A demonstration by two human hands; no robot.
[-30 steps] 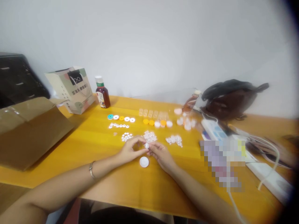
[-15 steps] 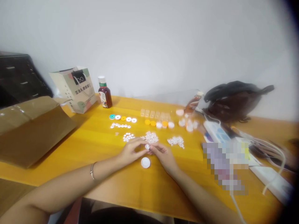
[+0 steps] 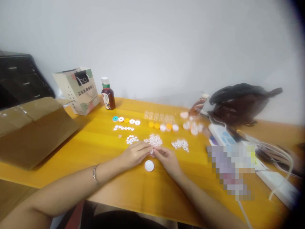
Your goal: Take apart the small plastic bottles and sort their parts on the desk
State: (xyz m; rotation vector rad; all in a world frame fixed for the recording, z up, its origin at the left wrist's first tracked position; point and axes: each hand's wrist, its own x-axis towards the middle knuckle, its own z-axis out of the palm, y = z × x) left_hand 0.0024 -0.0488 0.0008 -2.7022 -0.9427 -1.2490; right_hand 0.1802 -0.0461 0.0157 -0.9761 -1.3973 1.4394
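My left hand [image 3: 135,155] and my right hand [image 3: 166,160] meet fingertip to fingertip low over the yellow table [image 3: 111,178]. Both pinch a small white round part [image 3: 151,151] between them, now mostly hidden by the fingers. A white round cap [image 3: 149,165] lies on the table just below the fingertips. A heap of small white pieces [image 3: 154,140] sits right behind my hands, with another heap [image 3: 181,144] to its right and a small cluster of white discs [image 3: 132,139] to its left. A metal bangle is on my left wrist.
Rows of coloured rings [image 3: 126,120], caps [image 3: 163,126] and clear vials [image 3: 158,116] lie farther back. A dark bottle [image 3: 108,95] and paper bag [image 3: 76,89] stand at the back left, a cardboard box [image 3: 30,130] at the left. A power strip [image 3: 220,135], cables and a dark bag [image 3: 240,101] fill the right.
My left fingers have closed further over the small white part, which showed clearly before. The hands have sunk slightly toward the table; the view has drifted a little.
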